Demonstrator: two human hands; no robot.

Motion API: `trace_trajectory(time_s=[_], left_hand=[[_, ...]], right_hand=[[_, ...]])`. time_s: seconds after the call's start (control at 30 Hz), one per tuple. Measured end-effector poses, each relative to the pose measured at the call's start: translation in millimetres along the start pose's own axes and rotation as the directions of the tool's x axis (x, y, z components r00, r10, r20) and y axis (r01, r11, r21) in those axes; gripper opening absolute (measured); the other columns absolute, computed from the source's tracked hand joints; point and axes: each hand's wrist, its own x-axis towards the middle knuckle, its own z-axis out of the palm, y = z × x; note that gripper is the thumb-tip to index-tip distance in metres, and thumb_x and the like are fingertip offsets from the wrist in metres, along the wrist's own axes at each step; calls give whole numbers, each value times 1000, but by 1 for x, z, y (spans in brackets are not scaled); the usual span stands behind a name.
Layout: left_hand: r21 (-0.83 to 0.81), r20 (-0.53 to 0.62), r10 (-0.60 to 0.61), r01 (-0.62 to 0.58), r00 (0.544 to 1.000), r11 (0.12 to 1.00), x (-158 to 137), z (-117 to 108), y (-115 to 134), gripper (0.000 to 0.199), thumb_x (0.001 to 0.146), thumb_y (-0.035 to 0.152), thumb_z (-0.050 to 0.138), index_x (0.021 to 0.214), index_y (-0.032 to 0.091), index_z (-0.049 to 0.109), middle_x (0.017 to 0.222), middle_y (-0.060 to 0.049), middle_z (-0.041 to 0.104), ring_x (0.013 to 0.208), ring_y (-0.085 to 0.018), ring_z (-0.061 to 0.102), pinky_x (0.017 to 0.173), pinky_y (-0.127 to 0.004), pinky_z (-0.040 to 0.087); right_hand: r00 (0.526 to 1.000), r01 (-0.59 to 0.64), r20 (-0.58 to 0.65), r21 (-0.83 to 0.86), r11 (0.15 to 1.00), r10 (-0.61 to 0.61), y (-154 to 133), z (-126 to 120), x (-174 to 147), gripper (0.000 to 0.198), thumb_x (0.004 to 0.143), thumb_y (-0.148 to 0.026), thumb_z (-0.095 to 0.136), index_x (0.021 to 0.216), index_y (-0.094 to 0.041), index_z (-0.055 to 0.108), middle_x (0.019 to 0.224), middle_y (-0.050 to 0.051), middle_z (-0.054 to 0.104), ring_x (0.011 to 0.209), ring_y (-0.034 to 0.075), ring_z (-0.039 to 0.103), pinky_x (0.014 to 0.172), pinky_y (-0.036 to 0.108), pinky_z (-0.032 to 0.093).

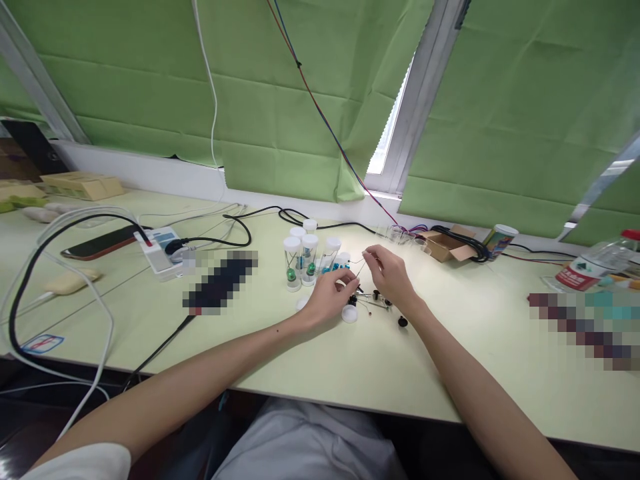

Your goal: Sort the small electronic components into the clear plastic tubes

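Observation:
My left hand (327, 297) and my right hand (387, 272) are close together over the table, each closed in a pinch. A thin dark wire (361, 268) runs between their fingertips; its ends are too small to make out. Just below them lie a round white cap (349, 314), a small black wheel-like part (403, 322), and several other small black pieces and thin metal rods. To the left of my hands stand several clear tubes (293, 267) with white lids, some with green pieces inside. Small blue parts sit behind my left hand, partly hidden.
Left on the table (280, 360) are a power strip (159, 253), a phone (103, 243), looped cables and a blurred dark object (220, 283). An open cardboard box (447, 247), a can (500, 240) and a water bottle (595, 263) stand to the right. Green blinds hang behind.

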Motion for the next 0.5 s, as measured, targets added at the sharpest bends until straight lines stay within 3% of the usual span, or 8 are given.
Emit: trace_trajectory(time_s=[0.13, 0.2, 0.33, 0.5], left_hand=[[-14, -31, -8, 7, 999, 1000, -1, 0, 2, 27, 90, 42, 53, 84, 19, 66, 83, -2, 67, 62, -13, 54, 57, -26, 43], [-27, -38, -15, 14, 999, 1000, -2, 0, 3, 28, 90, 43, 53, 84, 19, 66, 83, -2, 67, 60, -12, 53, 56, -26, 42], [-73, -10, -34, 33, 999, 997, -4, 0, 4, 29, 90, 45, 54, 85, 19, 64, 83, -3, 66, 53, -11, 51, 51, -26, 40], [-123, 34, -63, 67, 997, 990, -4, 1, 4, 31, 90, 47, 54, 87, 18, 63, 85, -2, 65, 49, -8, 51, 48, -24, 38]], right_hand=[[996, -84, -17, -109, 990, 83, 5, -12, 4, 24, 99, -32, 48, 78, -21, 54, 64, 1, 56, 58, 16, 51, 61, 30, 38], [980, -116, 142, -157, 981, 139, 10, -16, 4, 22, 94, -31, 54, 74, -21, 55, 56, -1, 54, 52, 15, 49, 57, 29, 36], [889, -127, 404, -238, 963, 217, 14, -24, 4, 21, 86, -23, 61, 66, -21, 57, 55, 0, 58, 52, 15, 50, 53, 27, 35], [722, -127, 607, -356, 926, 332, 8, -35, 7, 15, 82, -16, 57, 68, -18, 63, 69, 4, 66, 62, 14, 54, 55, 24, 38]])
